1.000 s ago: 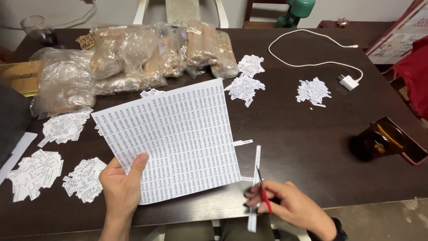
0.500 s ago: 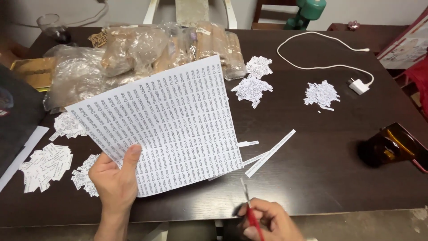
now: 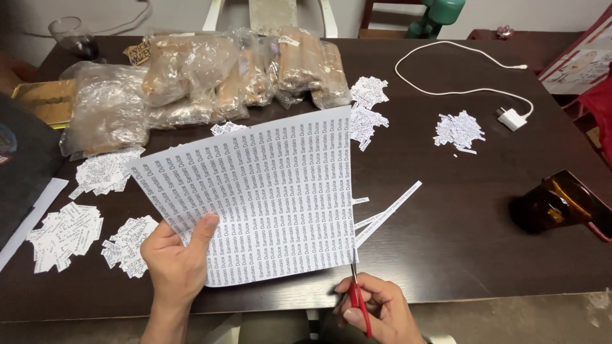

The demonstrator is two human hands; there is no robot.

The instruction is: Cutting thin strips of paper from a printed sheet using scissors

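Two hands busy: left hand (image 3: 175,264) gripping printed sheet (image 3: 268,204) by its lower edge, right hand (image 3: 379,312) clenched on red scissors (image 3: 358,296) at sheet's bottom corner.

On the worktop (image 3: 484,255): printed sheet (image 3: 268,197) in the middle, held at its near left corner by the left hand (image 3: 175,261). Right hand (image 3: 376,312) at the near edge with scissors (image 3: 357,293), blades at the sheet's near right corner. 2 cut strips (image 3: 389,213) just right of the sheet. Plastic bags (image 3: 210,76) behind the sheet. Piles of paper bits (image 3: 67,229) to the left, another pile (image 3: 458,129) far right, a cable with plug (image 3: 510,118) beside it.
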